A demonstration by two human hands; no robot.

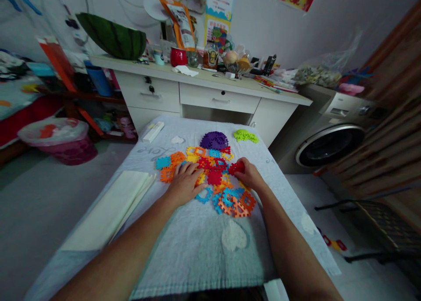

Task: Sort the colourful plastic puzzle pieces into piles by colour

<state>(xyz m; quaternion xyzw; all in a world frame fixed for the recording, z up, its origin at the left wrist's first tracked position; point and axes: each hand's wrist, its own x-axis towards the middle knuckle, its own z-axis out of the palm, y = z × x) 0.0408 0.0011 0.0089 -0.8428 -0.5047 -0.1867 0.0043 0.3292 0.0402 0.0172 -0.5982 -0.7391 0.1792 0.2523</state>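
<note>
Flat plastic interlocking pieces with notched edges lie in a loose heap on the cloth-covered table. My left hand (187, 182) rests palm down on the heap's left side, fingers spread over orange and yellow pieces. At the right edge of the heap, my right hand (249, 174) has its fingers closed on a red interlocking piece (235, 168). Between the hands lies a solid red square piece (215, 177). Orange pieces (241, 208) and a blue ring piece (204, 195) are nearer to me. Beyond the heap sit a purple pile (214, 140) and a lime-green pile (246, 136).
A folded cream cloth (108, 209) and a white box (153, 132) lie on the table's left side. Behind stands a white desk (210, 90) with a watermelon (115, 37) and jars. A washing machine (329, 125) is at right, a pink bin (62, 143) at left.
</note>
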